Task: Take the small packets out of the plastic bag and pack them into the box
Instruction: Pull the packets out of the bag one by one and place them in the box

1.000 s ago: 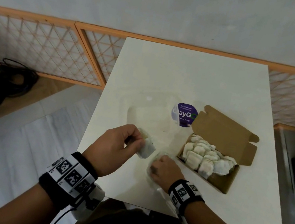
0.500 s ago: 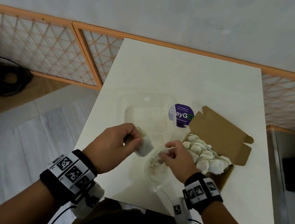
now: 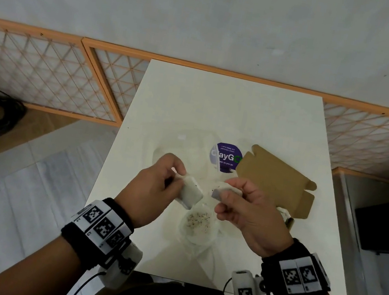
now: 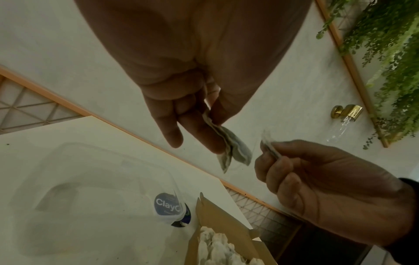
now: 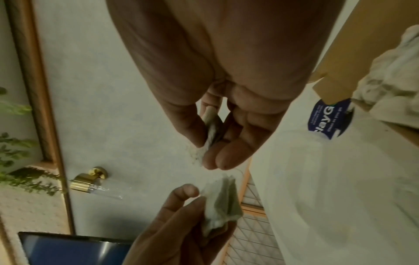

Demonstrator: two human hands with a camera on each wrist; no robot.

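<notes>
- Left hand point(image 3: 153, 189) raised above the counter point(image 3: 232, 112); its fingers point(image 4: 197, 132) and thumb pinch a small white packet point(image 3: 189, 194), which hangs free of the surface
- Right hand point(image 3: 249, 213) raised just beside it, the two hands apart; its fingers point(image 5: 229, 157) and thumb pinch a second packet point(image 3: 223, 194), flattened and partly hidden
- Clear plastic bag point(image 3: 197, 225) lying on the counter below and between the hands, brown crumbs inside
- Open brown cardboard box point(image 3: 274, 184) to the right, mostly behind the right hand; wrist views show white packets point(image 4: 217, 247) piled in it
- Round purple sticker point(image 3: 225, 157) on the counter beside the box flap
</notes>
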